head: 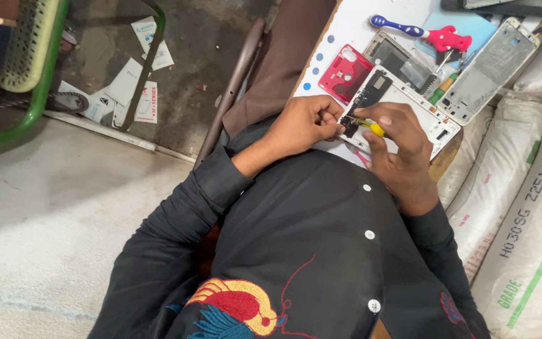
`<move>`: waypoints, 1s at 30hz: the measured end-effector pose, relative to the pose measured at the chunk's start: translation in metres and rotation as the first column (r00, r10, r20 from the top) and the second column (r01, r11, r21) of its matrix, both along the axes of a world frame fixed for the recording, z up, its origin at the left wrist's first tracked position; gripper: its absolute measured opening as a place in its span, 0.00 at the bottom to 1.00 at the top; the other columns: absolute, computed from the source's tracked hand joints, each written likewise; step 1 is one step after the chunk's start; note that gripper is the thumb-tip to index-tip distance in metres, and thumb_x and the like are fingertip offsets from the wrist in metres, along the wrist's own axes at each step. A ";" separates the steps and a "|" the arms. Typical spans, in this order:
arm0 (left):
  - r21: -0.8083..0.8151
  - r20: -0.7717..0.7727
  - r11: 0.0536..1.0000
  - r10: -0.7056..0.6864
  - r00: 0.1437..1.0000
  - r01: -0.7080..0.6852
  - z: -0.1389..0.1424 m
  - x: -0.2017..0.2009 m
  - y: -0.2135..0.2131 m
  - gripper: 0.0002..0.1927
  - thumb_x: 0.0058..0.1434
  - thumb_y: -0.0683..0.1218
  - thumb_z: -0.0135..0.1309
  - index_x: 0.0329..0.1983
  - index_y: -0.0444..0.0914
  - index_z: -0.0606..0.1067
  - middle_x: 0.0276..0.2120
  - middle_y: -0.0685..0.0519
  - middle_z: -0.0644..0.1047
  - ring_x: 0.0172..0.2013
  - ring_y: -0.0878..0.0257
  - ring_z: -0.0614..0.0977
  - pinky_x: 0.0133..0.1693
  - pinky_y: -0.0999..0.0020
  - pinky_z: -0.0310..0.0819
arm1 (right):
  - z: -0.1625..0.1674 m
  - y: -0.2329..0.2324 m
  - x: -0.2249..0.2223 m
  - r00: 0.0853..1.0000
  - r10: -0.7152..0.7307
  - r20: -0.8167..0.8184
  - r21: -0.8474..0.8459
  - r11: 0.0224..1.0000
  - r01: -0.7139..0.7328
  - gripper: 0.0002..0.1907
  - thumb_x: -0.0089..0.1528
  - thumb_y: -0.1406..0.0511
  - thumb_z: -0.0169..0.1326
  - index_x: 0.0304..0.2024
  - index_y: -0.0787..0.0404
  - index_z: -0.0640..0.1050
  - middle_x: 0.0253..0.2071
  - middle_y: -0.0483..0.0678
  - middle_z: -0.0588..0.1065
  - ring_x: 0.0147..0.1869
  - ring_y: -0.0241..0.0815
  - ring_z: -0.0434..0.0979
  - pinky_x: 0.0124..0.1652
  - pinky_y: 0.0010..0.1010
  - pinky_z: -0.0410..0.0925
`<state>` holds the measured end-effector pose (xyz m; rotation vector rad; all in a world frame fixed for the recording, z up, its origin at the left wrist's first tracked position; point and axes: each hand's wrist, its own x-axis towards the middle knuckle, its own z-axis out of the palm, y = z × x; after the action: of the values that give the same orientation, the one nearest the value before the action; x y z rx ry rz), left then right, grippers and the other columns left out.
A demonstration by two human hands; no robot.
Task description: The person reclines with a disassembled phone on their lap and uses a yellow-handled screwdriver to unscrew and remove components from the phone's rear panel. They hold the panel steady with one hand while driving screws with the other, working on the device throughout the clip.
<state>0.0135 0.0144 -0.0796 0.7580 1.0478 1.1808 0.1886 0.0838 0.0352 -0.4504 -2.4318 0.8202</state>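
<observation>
Both hands are working at twelve o'clock: the left hand (302, 125) is pinching the opened phone (403, 107) by its edge, the right hand (399, 147) is gripping a small yellow screwdriver (368, 125). Phone looks light, stiff, fragile; frame edges seem safest to hold, not the circuitry.

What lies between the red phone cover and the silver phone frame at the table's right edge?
In the head view, between the red cover and the silver frame lies a dark clear-edged phone part; beside it, a green-handled tool.

left hand (302, 124): fingers curled, pinching | right hand (399, 145): fingers bent, gripping | both wrists close, forearms bent inward
</observation>
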 end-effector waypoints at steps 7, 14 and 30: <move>0.085 0.063 0.996 0.011 0.998 -0.016 -0.017 0.007 0.003 0.07 0.60 0.36 0.61 0.41 0.30 0.78 0.30 0.54 0.81 0.31 0.72 0.81 0.35 0.75 0.77 | 0.008 0.008 -0.004 0.999 0.053 -0.010 0.035 0.998 -0.052 0.31 0.64 0.85 0.53 0.62 0.54 0.62 0.49 0.56 0.79 0.52 0.55 0.81 0.51 0.38 0.74; 0.068 -0.021 0.997 0.039 0.999 -0.037 -0.037 0.015 0.002 0.06 0.61 0.38 0.61 0.40 0.31 0.78 0.29 0.55 0.80 0.31 0.72 0.80 0.35 0.75 0.77 | -0.004 0.010 -0.005 0.991 0.083 -0.105 0.049 0.996 -0.078 0.26 0.59 0.86 0.51 0.55 0.58 0.68 0.45 0.55 0.79 0.50 0.55 0.82 0.52 0.41 0.74; 0.035 -0.003 0.999 0.012 1.000 -0.011 -0.034 0.006 0.010 0.08 0.61 0.36 0.61 0.42 0.27 0.76 0.32 0.50 0.81 0.33 0.66 0.85 0.37 0.72 0.82 | -0.027 0.010 -0.001 0.990 -0.010 -0.138 0.003 1.000 0.011 0.30 0.55 0.84 0.54 0.57 0.57 0.70 0.43 0.52 0.80 0.47 0.48 0.82 0.41 0.31 0.78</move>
<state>0.0198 0.0247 -0.1136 0.7828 1.0379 1.2108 0.1877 0.0942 0.0085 -0.3911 -2.3019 0.8143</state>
